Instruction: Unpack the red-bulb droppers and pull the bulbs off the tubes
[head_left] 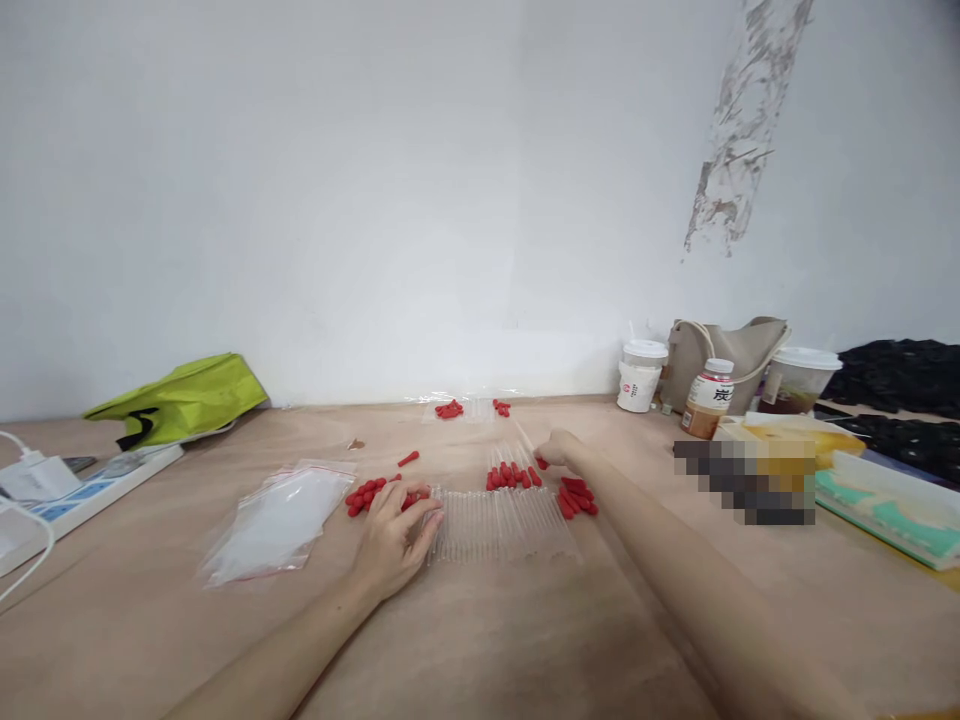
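Observation:
A row of clear thin tubes (487, 525) lies side by side on the table in front of me. My left hand (390, 540) bends over its left end, thumb and fingertips close together; what they pinch, if anything, is hidden. Red rubber bulbs (365, 495) lie in a pile beside and partly behind that hand. Beyond the row, several droppers with red bulbs (513, 475) lie together, tubes pointing away from me. At their right side my right hand (561, 450) closes on a red-bulbed dropper (541, 463). More red bulbs (576, 497) lie right of the row.
Clear zip bags (277, 520) lie left. A power strip (90, 505) and green bag (184, 400) stand farther left. More red bulbs (450, 409) lie by the wall. Right are a paper cup (641, 375), bottle (708, 400), grey bag (731, 350) and open box (892, 505).

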